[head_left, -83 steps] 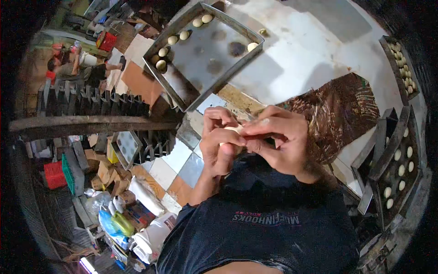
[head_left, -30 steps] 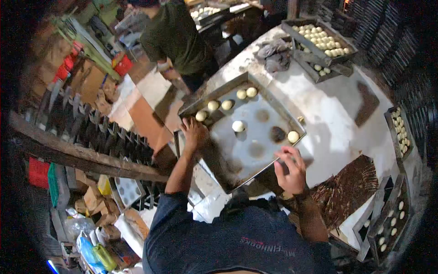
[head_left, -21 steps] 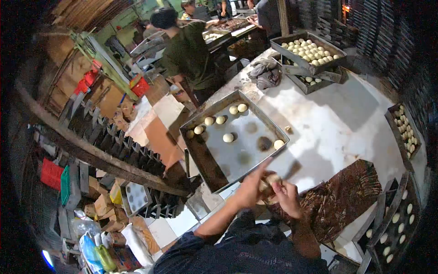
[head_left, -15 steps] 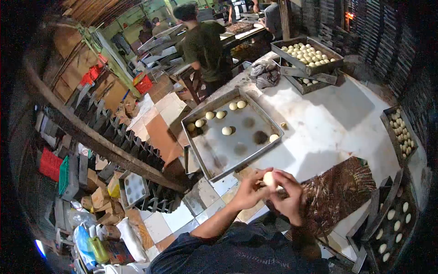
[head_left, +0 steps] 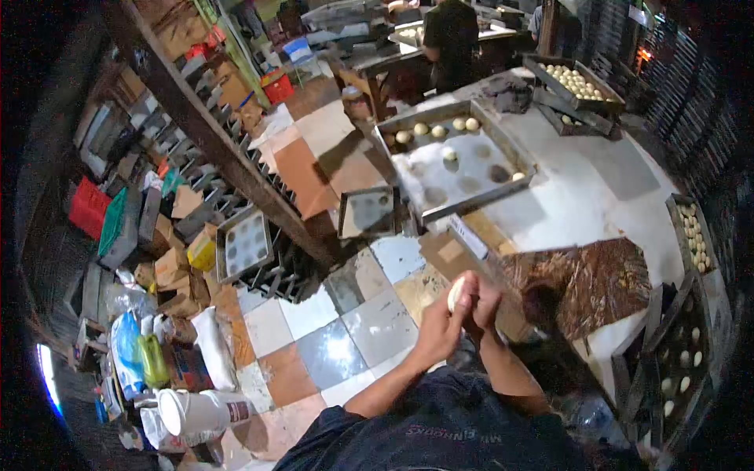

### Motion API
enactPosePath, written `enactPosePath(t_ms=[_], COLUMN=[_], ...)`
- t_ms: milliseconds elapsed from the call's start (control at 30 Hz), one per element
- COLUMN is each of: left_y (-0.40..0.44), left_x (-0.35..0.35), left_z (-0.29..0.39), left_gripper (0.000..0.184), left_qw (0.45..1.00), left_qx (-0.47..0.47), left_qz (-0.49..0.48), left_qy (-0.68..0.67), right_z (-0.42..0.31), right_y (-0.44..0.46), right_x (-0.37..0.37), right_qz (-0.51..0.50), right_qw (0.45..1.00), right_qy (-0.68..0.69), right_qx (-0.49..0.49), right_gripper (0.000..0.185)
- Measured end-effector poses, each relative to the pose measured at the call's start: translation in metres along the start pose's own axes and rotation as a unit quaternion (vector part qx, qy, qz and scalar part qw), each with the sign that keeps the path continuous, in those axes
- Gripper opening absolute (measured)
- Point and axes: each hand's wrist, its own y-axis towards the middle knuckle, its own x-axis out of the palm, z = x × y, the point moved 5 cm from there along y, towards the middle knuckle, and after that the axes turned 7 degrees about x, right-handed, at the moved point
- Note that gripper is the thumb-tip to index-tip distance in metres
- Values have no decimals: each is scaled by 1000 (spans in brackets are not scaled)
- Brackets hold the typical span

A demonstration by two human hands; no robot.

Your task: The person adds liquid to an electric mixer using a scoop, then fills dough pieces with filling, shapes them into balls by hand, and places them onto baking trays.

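A pale dough ball (head_left: 455, 293) is pressed between my two hands, low in front of my chest. My left hand (head_left: 441, 323) is wrapped round its near side. Against it from the right lies my right hand (head_left: 484, 301), slightly blurred, its fingers folded over the dough and hiding part of it. Beyond my hands, a square metal tray (head_left: 481, 199) on the work table holds several dough balls, mostly along its far side. Just right of my hands, a worn brown mat (head_left: 601, 286) covers part of the table.
Stacked trays of dough balls (head_left: 580, 82) stand at the back right. More filled trays (head_left: 689, 239) line the right edge. On the left are a wooden post (head_left: 228, 149), a white bucket (head_left: 182, 413) and boxes. A person (head_left: 450, 43) stands at the far table.
My view has tilted down and turned left, so more tiled floor shows. My hands have closed from a fingertip hold on the dough ball to pressing it between them.
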Motion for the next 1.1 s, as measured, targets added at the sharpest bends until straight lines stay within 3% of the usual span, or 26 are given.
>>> enactPosePath(t_ms=[67, 100, 167, 233, 300, 367, 433, 467, 500, 533, 567, 600, 633, 700, 900, 967, 1033, 1100], left_y=[-32, -50, -78, -88, -109, -102, -100, -99, -93, -93, -92, -86, -78, -61, -5, 10, 21, 24], left_x=[-22, -26, -31, -32, -16, -17, -11, -5, 1, 4, 10, 15, 22, 37, 105, 117, 125, 131], left_z=[-19, -47, -55, -44, -77, -83, -81, -79, -65, -66, -68, -60, -57, -55, -46, -42, -35, -30], left_gripper=[37, 36, 35, 31, 33, 34, 35, 40, 50, 52, 53, 54, 55, 57, 62, 63, 64, 64], left_qw=[996, 991, 884, 896, 903, 808, 755, 755, 768, 746, 723, 754, 780, 808, 832, 842, 865, 877], left_qx=[-88, -97, -195, -162, -174, -178, -255, -241, -245, -257, -263, -263, -252, -237, -245, -242, -209, -189], left_qz=[-5, 5, 117, 145, 54, 16, 27, -10, -45, -71, -94, -97, -100, -100, -134, -131, -113, -91], left_qy=[10, -91, -408, -388, -388, -561, -603, -610, -590, -610, -632, -594, -564, -530, -479, -465, -442, -432], right_z=[-6, -22, -15, -20, -27, -45, -41, -20, -14, 5, 37, 52, 67, 82, 145, 115, 106, 110], right_y=[-15, -21, -38, -54, -65, -64, -64, -67, -68, -70, -77, -85, -100, -125, -115, -93, -80, -63], right_x=[16, 19, 24, 34, 39, 24, 2, -15, -46, -81, -125, -179, -229, -297, -320, -313, -304, -305], right_qz=[-24, -57, -73, -16, -42, -65, -145, -117, -107, -77, 18, 96, 159, 176, 86, 123, -14, 8], right_qw=[991, 985, 997, 999, 994, 997, 989, 987, 988, 984, 981, 951, 917, 810, 829, 852, 849, 855], right_qy=[-93, -136, -17, -6, -66, 1, -14, -61, -110, -125, -128, -277, -331, -534, -492, -458, -484, -492], right_qx=[-88, -87, 36, -49, -81, -34, -8, -87, 14, 99, 144, 99, 154, 166, 249, 219, 213, 163], right_gripper=[48, 49, 49, 49, 47, 43, 28, 28, 25, 18, 12, 10, 26, 25, 30, 31, 46, 45])
